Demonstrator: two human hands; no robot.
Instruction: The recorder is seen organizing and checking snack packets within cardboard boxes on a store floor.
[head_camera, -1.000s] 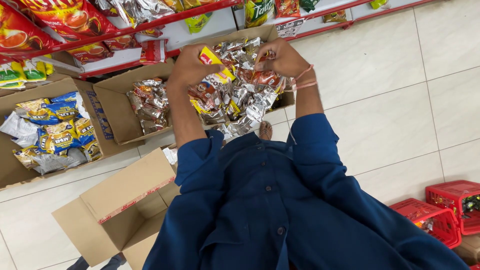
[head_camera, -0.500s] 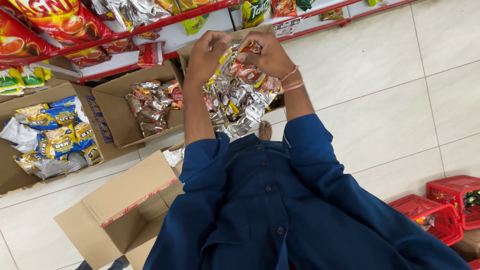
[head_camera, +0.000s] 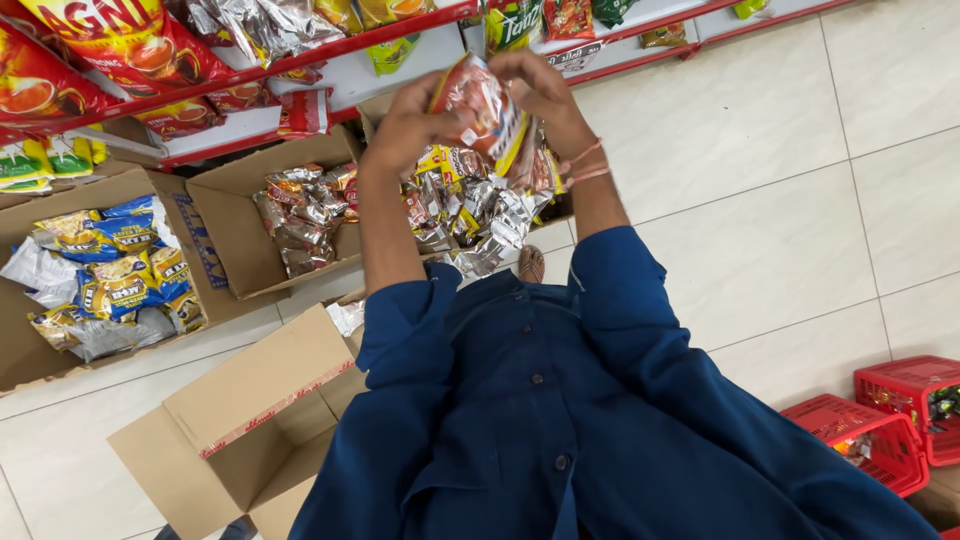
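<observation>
The tiled floor (head_camera: 780, 230) is carrying all the stock seen from the head view. A red-edged shelf (head_camera: 330, 70) is running along the top, holding large red bags (head_camera: 110, 45) and silver packets. An empty carton (head_camera: 235, 440) is lying open at lower left, just beside the person's blue shirt (head_camera: 530, 420). A carton (head_camera: 60, 270) of blue and yellow packets is sitting at far left. Next to it, a carton (head_camera: 235, 225) of brown and silver sachets is standing below the shelf. Two red baskets (head_camera: 890, 420) are sitting at lower right, well apart from the cartons.

Both hands are being held up in front of the shelf, above a further carton. The left hand (head_camera: 410, 125) is gripping the left side of a bundle of sachet strips (head_camera: 480, 110); its grip is clamped on the bundle. The right hand (head_camera: 545, 95) is gripping the top and right side of the same bundle, fingers closed on it, with a red thread (head_camera: 585, 165) around the wrist. The loose strip ends (head_camera: 490, 220) are hanging down between the forearms. A sandalled foot (head_camera: 531, 263) is showing just below them.
</observation>
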